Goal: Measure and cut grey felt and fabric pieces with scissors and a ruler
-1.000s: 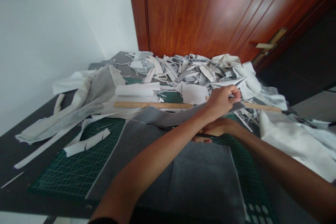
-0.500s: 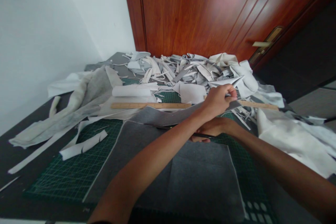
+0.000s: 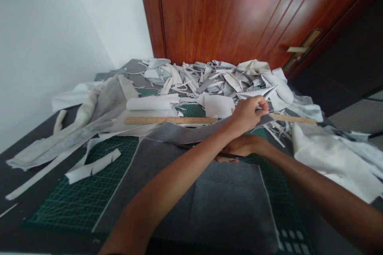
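Note:
A grey fabric sheet [image 3: 227,203] with pale edges lies across the green cutting mat [image 3: 80,199]. My left hand [image 3: 249,111] reaches over my right one and pinches the lifted far strip of this fabric at its right end. Below my left forearm, my right hand [image 3: 239,147] is wrapped round dark scissors [image 3: 231,155]. Their blades point left along the line where the strip rises from the sheet. My left forearm covers the middle of the scissors, so how far the blades are apart cannot be made out.
A wooden ruler [image 3: 170,120] lies behind the fabric. Pale offcuts [image 3: 209,77] are heaped at the back against a red-brown door [image 3: 221,16]. Rolled and crumpled white material [image 3: 80,123] lies on the left, with more white cloth [image 3: 332,155] on the right.
The view has shifted very slightly. Both hands, the scissors and the lifted strip stay in nearly the same place.

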`<state>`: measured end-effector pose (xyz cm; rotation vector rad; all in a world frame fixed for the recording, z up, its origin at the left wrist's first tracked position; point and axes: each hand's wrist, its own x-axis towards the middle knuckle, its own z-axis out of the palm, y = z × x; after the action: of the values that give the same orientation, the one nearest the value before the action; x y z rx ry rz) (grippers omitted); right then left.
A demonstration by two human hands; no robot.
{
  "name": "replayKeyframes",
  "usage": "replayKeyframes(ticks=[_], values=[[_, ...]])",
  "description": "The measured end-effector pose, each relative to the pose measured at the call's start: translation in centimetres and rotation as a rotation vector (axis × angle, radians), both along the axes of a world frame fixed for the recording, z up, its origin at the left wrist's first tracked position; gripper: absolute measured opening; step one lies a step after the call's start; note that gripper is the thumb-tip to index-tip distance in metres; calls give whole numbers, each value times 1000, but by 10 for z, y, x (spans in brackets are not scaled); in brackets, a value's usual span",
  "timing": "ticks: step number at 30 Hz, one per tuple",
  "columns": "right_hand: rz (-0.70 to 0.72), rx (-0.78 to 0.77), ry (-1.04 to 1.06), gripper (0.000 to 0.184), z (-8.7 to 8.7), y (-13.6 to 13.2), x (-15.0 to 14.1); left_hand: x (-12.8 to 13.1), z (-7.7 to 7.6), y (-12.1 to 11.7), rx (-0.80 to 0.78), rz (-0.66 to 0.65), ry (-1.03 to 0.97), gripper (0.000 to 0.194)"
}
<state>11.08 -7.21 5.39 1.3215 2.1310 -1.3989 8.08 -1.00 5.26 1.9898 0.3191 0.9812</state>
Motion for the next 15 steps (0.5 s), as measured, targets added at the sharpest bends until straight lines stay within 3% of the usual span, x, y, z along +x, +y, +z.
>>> replayKeyframes(ticks=[5, 15], values=[[-53, 32, -47, 19, 0, -4, -1, -2, 2, -2, -5, 16, 24, 22], [38, 13, 15, 23, -1, -1, -1, -4, 4, -2, 11, 15, 13, 20]])
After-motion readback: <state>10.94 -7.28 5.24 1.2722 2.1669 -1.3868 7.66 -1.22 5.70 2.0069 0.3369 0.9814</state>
